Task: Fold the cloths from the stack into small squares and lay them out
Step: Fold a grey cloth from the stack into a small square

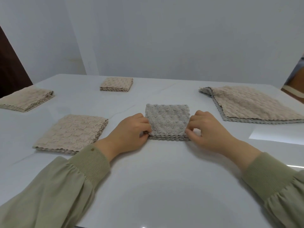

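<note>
Pinching its near corners, left hand point(131, 134) and right hand point(207, 134) hold the folded grey cloth point(167, 120) flat at the tabletop's point(164, 178) middle. Three beige squares point(72, 132) lie toward the left edge; the stack point(253, 102) sits by the right edge.

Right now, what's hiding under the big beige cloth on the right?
A grey cloth lies under the beige cloth; only its wavy edge peeks out along the left and near sides. Whether more cloths lie beneath is covered.
</note>
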Demonstrator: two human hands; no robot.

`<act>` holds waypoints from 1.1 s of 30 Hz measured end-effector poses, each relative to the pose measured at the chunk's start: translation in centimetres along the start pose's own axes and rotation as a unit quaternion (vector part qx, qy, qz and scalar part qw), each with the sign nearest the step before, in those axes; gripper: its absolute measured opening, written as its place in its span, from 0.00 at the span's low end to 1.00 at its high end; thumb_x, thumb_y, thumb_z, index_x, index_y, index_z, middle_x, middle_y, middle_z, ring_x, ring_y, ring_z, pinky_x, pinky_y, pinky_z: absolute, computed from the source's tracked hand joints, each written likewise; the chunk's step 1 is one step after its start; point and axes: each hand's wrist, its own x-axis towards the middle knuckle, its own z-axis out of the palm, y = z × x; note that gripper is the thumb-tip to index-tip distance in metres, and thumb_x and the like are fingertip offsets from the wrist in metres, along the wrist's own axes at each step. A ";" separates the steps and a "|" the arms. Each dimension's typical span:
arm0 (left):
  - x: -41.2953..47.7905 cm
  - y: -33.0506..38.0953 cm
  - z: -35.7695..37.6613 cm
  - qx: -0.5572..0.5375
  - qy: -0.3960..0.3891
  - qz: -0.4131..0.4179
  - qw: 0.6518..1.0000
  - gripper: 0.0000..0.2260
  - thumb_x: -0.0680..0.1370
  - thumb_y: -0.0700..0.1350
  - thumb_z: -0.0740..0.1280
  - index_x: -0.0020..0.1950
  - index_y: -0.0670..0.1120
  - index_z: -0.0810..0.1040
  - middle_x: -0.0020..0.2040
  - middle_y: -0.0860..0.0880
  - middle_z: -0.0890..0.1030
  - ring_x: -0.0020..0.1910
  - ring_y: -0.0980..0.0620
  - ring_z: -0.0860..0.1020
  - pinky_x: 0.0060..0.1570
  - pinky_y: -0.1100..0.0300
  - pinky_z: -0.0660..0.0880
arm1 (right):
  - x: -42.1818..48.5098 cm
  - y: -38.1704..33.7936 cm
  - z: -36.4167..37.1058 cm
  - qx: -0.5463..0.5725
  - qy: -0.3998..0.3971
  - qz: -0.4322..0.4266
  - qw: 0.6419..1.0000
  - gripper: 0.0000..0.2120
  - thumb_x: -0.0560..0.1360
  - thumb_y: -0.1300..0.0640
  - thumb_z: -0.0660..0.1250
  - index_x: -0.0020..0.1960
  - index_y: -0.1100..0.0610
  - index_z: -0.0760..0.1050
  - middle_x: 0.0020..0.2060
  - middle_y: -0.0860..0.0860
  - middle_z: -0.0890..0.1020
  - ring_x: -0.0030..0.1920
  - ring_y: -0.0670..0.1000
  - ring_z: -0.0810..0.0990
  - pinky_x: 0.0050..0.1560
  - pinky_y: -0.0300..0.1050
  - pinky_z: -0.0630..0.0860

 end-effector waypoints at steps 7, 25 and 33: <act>0.3 -0.1 0.2 -0.012 -0.001 -0.007 1.000 0.07 0.68 0.41 0.63 0.37 0.45 0.81 0.37 0.50 0.79 0.38 0.49 0.75 0.34 0.57 0.74 | 7.5 -3.0 0.1 0.046 0.047 0.130 0.989 0.17 0.79 0.57 0.55 0.67 0.57 0.70 0.64 0.52 0.75 0.64 0.53 0.68 0.63 0.44 0.60; 8.5 -2.6 3.1 -0.194 0.077 -0.525 0.825 0.19 0.73 0.53 0.67 0.62 0.49 0.73 0.59 0.50 0.77 0.54 0.48 0.77 0.53 0.56 0.73 | 6.6 -2.4 5.8 -0.062 -0.172 0.211 0.960 0.28 0.79 0.41 0.43 0.77 0.49 0.48 0.77 0.52 0.50 0.76 0.54 0.46 0.73 0.60 0.41; 7.6 -2.4 4.0 -0.114 0.083 -0.479 0.866 0.16 0.76 0.40 0.66 0.62 0.50 0.73 0.36 0.57 0.75 0.50 0.50 0.78 0.45 0.60 0.68 | 6.6 -2.2 5.8 -0.069 -0.201 0.237 0.948 0.30 0.78 0.38 0.42 0.77 0.50 0.48 0.77 0.51 0.52 0.76 0.54 0.49 0.72 0.63 0.42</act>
